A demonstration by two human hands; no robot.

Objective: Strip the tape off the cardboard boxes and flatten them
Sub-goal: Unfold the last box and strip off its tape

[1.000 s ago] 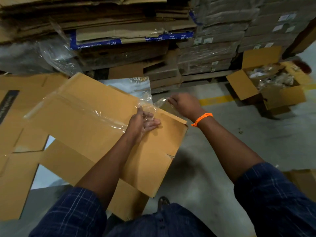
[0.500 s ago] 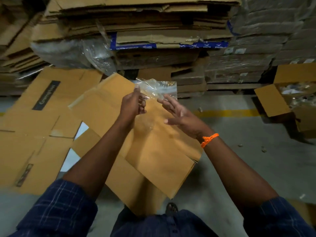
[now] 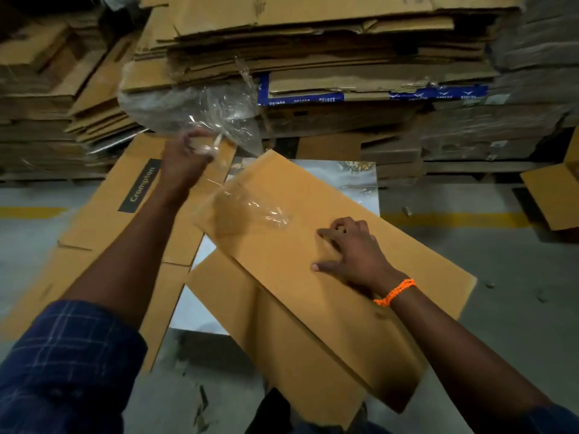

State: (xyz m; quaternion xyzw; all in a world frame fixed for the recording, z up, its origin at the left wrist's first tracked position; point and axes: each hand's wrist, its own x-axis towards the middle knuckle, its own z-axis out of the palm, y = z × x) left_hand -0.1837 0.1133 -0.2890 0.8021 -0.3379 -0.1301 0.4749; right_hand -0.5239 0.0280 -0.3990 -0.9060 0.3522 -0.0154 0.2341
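Two hands busy: my left hand (image 3: 185,155), upper centre-left, pinches a clear, crinkled tape strip (image 3: 247,205) trailing toward mid-frame. My right hand (image 3: 351,255) presses spread on the flattened brown cardboard box (image 3: 313,292) at centre. Tape's light, sticky, tear-prone; grip near its bonded end.

A single head-worn wide-angle view looks forward and steeply down, close over both forearms, with the left hand (image 3: 185,158) reaching ahead, the right hand (image 3: 354,255) nearer on the flattened box (image 3: 313,292), and stacked cardboard (image 3: 313,57) beyond them.
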